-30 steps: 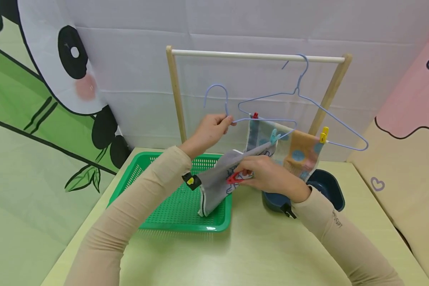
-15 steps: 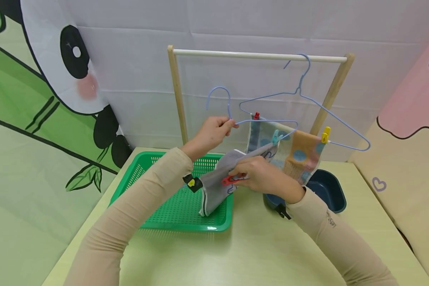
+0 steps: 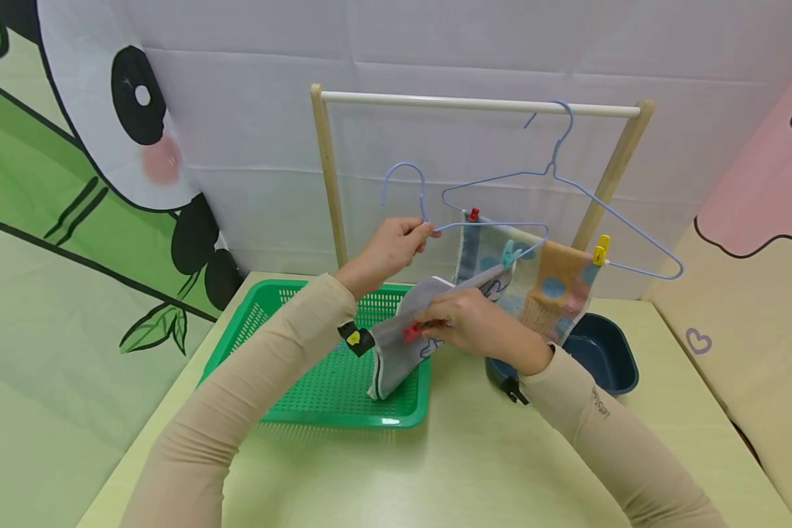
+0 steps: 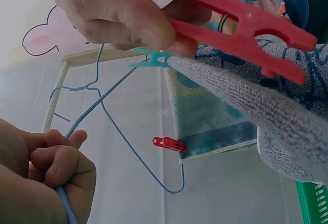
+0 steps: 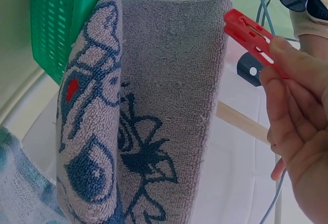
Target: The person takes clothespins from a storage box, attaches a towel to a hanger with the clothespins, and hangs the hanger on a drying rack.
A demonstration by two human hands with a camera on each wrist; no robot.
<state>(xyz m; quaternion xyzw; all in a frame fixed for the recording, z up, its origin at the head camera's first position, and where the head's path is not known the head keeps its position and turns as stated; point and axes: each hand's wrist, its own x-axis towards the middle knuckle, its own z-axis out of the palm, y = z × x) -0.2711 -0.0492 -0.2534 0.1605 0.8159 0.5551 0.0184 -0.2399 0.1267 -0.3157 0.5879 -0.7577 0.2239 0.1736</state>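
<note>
My left hand grips a blue wire hanger near the base of its hook. From this hanger hangs a grey towel with dark blue line drawings, held at the far end by a teal clothespin. Between thumb and fingers my right hand pinches a red clothespin. In the right wrist view the tip of that red clothespin is at the towel's upper corner; whether it bites the cloth I cannot tell. The towel's lower end hangs over the green basket.
Behind stands a rack with a white bar. On it hangs another blue hanger with a patterned cloth, pinned by red and yellow clothespins. A green basket is at left, a dark blue bin at right.
My right hand has moved left along the grey towel with the red clothespin. The left hand and its hanger have dropped slightly.
</note>
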